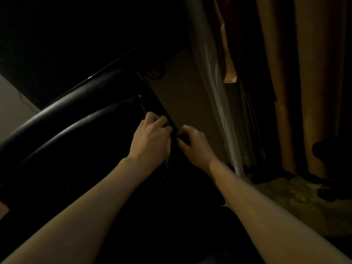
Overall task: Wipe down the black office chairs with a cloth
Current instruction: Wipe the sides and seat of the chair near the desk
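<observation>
One black office chair (80, 103) is gripped at its dark right frame edge by two hands, left hand (152, 138) clamped on one cloth (168, 159), right hand (194, 141) curled on the frame.

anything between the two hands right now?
Head view: the dark edge of the black chair runs between the left hand and right hand. A bit of cloth shows below the left hand.
</observation>
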A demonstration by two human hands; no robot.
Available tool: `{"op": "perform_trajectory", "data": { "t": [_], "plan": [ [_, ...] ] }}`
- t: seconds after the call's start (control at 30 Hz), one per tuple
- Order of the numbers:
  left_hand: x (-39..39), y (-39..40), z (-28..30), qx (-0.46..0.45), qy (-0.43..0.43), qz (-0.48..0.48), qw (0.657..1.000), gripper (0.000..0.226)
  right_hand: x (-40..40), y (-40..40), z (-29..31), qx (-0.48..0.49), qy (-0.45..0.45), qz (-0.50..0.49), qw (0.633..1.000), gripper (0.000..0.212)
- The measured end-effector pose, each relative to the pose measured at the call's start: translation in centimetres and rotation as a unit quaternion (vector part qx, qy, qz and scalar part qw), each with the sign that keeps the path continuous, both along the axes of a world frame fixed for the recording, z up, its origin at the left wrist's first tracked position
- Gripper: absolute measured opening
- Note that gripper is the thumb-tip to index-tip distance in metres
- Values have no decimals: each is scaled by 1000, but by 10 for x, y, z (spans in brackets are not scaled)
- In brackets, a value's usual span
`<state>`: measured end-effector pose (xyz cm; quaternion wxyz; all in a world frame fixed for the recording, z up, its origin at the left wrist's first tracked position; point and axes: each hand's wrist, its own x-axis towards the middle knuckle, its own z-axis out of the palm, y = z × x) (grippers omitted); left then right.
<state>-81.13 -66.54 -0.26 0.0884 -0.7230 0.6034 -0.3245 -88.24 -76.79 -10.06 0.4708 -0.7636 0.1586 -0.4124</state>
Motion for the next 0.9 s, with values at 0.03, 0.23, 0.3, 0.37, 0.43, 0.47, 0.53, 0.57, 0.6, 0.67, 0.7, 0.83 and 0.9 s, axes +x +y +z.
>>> {"op": "perform_trajectory", "data": {
  "t": [0.03,0.23,0.3,0.37,0.43,0.47,0.53,0.57,0.6,0.67,0.7,0.83,0.9],
  "plan": [
    [-6,2,-7,22,11,5,1000,23,-3,2,-9,9,15,7,1000,8],
    [-37,22,-64,128,40,10,991,29,-26,29,-74,82,43,5,996,14],
    [-39,27,-75,148,43,-3,988,32,-31,37,-86,91,41,0,995,18],
    [-38,28,-75,146,35,-21,988,31,-34,37,-83,86,37,8,996,28],
    [-35,24,-64,141,23,-20,990,27,-32,30,-69,67,23,12,997,32],
    [-31,21,-55,125,17,-14,992,24,-30,26,-60,57,14,12,998,27],
    [-26,16,-42,80,8,9,997,18,-23,19,-46,42,8,11,999,14],
    [-25,14,-39,69,3,23,997,17,-20,17,-44,45,8,16,999,12],
    [-26,14,-40,71,3,36,997,17,-18,17,-46,55,8,21,998,12],
    [-37,13,-51,86,21,51,995,21,-17,20,-60,76,11,21,997,12],
    [-44,13,-59,97,31,54,993,22,-18,22,-71,79,18,11,997,11],
    [-67,15,-107,151,42,72,985,28,-24,34,-128,93,53,-10,994,10],
    [-75,15,-131,188,48,90,977,29,-31,40,-151,108,67,-10,992,12]
  ]
}}
